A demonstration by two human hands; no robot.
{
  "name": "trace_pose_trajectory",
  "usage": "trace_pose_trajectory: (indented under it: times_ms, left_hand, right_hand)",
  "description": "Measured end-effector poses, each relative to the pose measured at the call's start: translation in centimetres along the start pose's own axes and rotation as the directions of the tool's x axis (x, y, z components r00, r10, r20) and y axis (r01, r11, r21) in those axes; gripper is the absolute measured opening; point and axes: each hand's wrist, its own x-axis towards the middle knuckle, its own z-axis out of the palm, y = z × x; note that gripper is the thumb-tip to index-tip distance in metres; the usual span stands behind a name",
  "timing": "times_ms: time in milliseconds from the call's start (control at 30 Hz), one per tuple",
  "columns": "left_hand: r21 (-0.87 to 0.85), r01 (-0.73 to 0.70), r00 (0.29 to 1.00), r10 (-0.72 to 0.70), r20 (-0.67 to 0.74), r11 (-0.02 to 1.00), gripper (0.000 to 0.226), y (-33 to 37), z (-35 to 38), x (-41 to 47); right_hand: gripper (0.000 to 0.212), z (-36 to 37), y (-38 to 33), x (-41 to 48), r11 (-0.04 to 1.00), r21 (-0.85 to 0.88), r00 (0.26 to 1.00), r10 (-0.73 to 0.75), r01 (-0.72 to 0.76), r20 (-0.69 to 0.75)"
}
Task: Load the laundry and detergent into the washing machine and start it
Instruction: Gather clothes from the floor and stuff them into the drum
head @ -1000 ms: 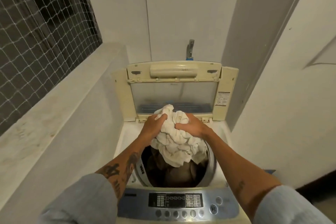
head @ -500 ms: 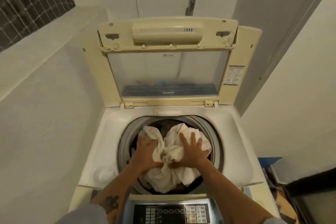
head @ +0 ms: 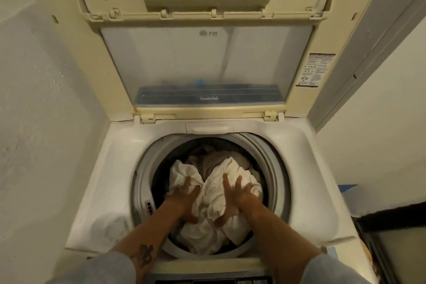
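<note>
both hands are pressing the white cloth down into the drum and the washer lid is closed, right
Not quite. The head view shows the cream plastic washer lid standing open, not closed. The rest holds: the left hand and right hand press the crumpled white cloth into the round grey-rimmed drum.

hands (head: 207, 200) flat on white laundry (head: 214, 221), drum (head: 272, 168)

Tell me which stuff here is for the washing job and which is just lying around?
For the job:
- white cloth
- left hand and right hand, pressing it down
- drum
- open lid
- control panel

Just lying around:
- blue thing by the wall
- dark box on the right
</note>
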Motion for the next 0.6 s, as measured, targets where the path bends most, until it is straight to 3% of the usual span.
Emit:
trace_pose_trajectory:
  times_ms: [100, 233, 333, 400, 467, 600]
  left_hand:
    - [0.009, 0.013, 1.000, -0.013, -0.005, 1.000, 0.109, 0.1, -0.1, 0.0]
    - [-0.008, 0.011, 1.000, -0.010, 0.007, 1.000, 0.107, 1.3, -3.3, -1.4]
    - [-0.172, 0.069, 0.998, -0.068, 0.014, 0.983, 0.107, 4.0, -7.1, -3.8]
    - [-0.197, 0.026, 0.995, -0.043, -0.085, 0.980, 0.096, 6.4, -10.2, -5.9]
    - [-0.142, -0.055, 0.960, 0.013, -0.279, 0.988, 0.059, 9.5, -13.4, -8.9]
    - [-0.137, -0.226, 0.854, 0.128, -0.505, 0.965, 0.033, 16.6, -19.2, -15.1]
  right_hand:
    - [0.146, 0.3, 0.3, 1.0, 1.000, 0.010, 1.000, -0.011, 0.011, -0.014]
    - [0.161, -1.7, 2.1, -2.2, 0.996, 0.066, 0.998, -0.062, 0.063, -0.021]
    - [0.157, -4.1, 3.8, -6.7, 0.949, 0.244, 0.977, -0.170, 0.197, -0.129]
    - [0.150, -6.4, 4.9, -10.3, 0.883, 0.355, 0.942, -0.232, 0.308, -0.241]
    - [0.134, -8.6, 6.0, -14.3, 0.831, 0.407, 0.901, -0.234, 0.380, -0.364]
    - [0.111, -11.7, 8.6, -22.3, 0.824, 0.358, 0.805, -0.183, 0.439, -0.564]
